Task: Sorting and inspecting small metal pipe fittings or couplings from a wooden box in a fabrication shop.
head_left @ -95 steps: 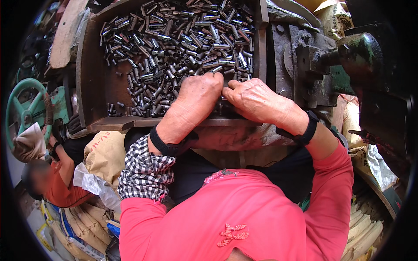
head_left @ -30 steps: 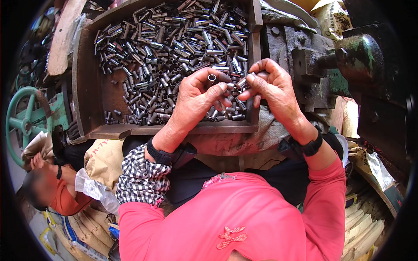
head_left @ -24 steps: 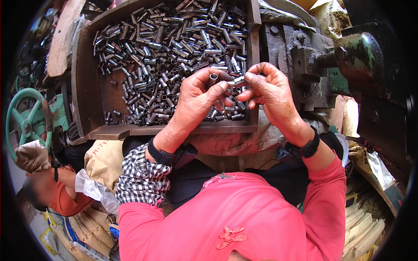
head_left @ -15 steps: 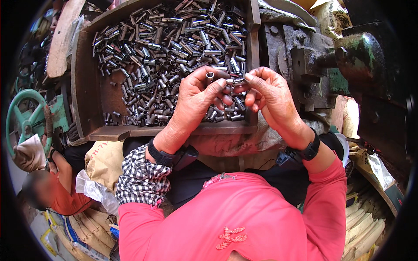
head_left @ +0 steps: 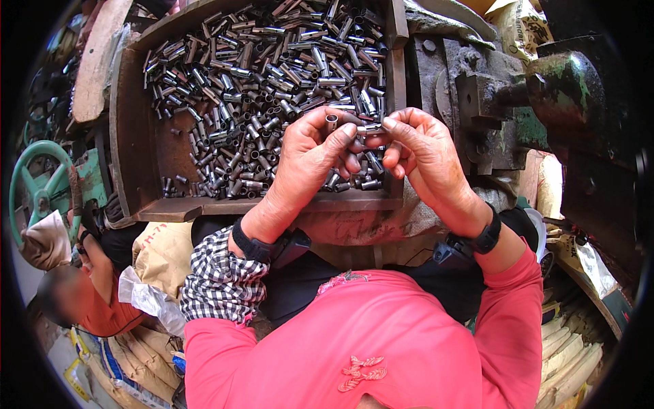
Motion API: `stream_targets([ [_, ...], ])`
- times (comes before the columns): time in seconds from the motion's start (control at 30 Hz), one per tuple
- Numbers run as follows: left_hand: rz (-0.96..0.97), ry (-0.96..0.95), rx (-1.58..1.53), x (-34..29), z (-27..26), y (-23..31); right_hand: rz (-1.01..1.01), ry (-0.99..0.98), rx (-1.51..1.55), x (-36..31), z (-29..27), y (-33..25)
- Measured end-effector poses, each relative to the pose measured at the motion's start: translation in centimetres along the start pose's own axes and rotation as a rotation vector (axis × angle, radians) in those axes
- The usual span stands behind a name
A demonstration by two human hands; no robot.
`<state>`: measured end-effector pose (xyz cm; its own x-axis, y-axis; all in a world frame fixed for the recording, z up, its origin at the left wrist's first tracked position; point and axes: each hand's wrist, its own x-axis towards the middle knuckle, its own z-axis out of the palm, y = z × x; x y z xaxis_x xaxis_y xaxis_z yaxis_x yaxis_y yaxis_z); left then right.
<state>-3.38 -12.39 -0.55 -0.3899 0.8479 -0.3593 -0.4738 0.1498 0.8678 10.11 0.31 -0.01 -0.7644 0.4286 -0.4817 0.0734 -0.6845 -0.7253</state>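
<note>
My left hand (head_left: 315, 146) and my right hand (head_left: 424, 144) meet above the near right part of a wooden tray (head_left: 306, 202). Between their thumbs and fingertips lies a short shiny metal tube (head_left: 370, 129), held sideways, its ends partly covered by the fingers. A second metal tube (head_left: 332, 120) pokes up by my left index finger, its round open end showing; how it is held I cannot tell. Beneath and beyond the hands, many loose metal tubes (head_left: 262, 102) of similar kind fill the tray, some bright, some dark.
To the right stands a greasy machine (head_left: 470, 102) with a green-black rounded part (head_left: 564, 88). At the left another person (head_left: 112, 296) sits low near a green handwheel (head_left: 42, 194). Paper sacks (head_left: 163, 252) lie beside my left arm. A cloth (head_left: 361, 225) hangs below the tray.
Both hands stay nearly in place. The fingers have shifted slightly, and the sideways tube now shows a little more plainly between them.
</note>
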Motion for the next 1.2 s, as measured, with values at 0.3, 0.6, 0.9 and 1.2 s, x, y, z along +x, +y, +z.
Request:
stream_targets([
  [0.3,0.063,0.046,0.023,-0.3,0.5,-0.2,0.004,-0.008,0.014,-0.1,0.0,0.1],
  [0.6,0.014,-0.061,0.055,-0.3,0.2,0.3,0.112,-0.081,0.023,0.3,-0.9,-1.3],
  [0.9,-0.024,-0.14,-0.036,-0.1,-0.1,0.5,-0.036,-0.16,-0.13,0.2,-1.0,-1.5],
  [1.2,0.042,0.04,-0.089,0.4,-1.3,0.5,-0.302,0.014,-0.305,-0.2,-0.6,-2.0],
])
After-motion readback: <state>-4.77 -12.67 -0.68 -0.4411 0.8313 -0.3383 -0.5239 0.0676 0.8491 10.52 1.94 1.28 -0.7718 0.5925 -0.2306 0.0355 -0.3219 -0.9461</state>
